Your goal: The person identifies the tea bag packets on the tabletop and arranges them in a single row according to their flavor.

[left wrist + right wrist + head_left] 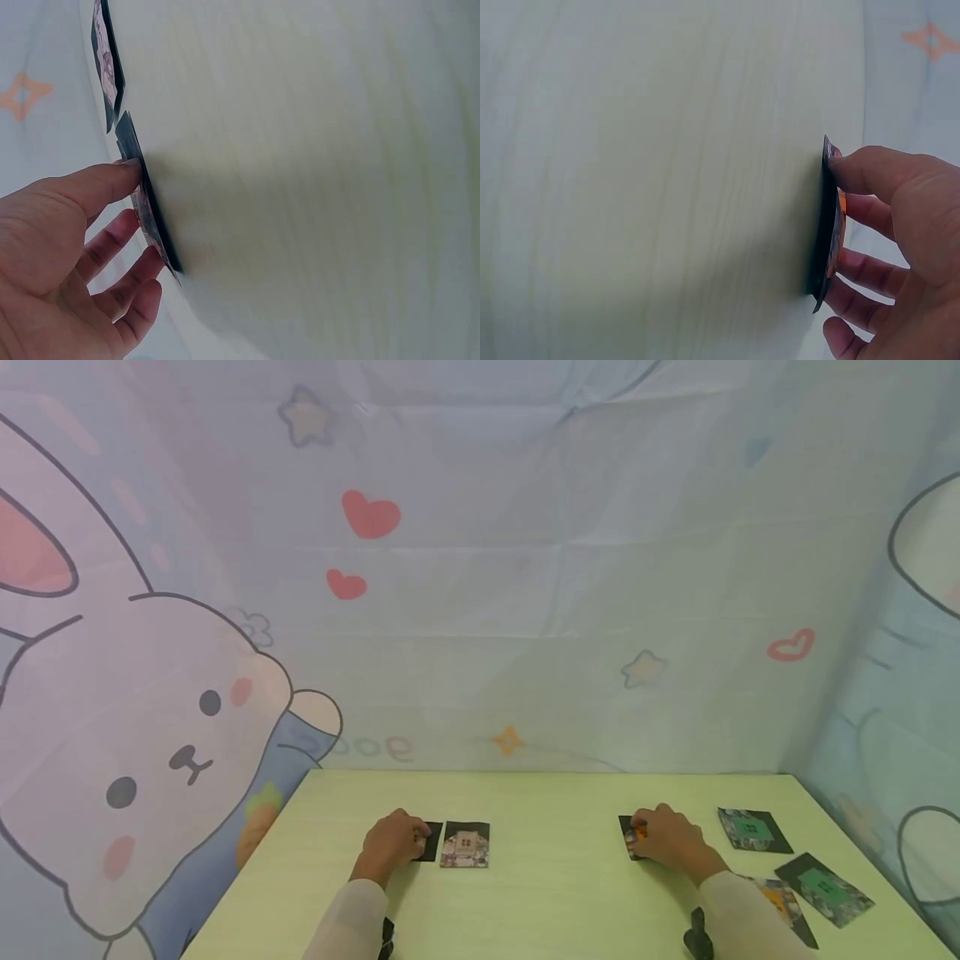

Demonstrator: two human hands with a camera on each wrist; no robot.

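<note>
Head: your left hand point(392, 842) has a dark card point(430, 843) toward the tabletop's point(555, 902) far edge, left of middle; a beige-centred card point(465, 844) lies just beside it, on the inner side. Your right hand point(671, 839) has an orange-patterned card point(628, 839), also toward the far edge, right of middle. Two green-centred cards point(748, 828) point(825, 889) and an orange-centred card point(783, 906), partly behind your sleeve point(750, 914), sit by the right edge.

Left wrist: your thumb and fingers grip the dark card, partly spread across it.

Right wrist: similar part-spread grip, thumb and fingers on the orange-patterned card, which bows slightly.
</note>
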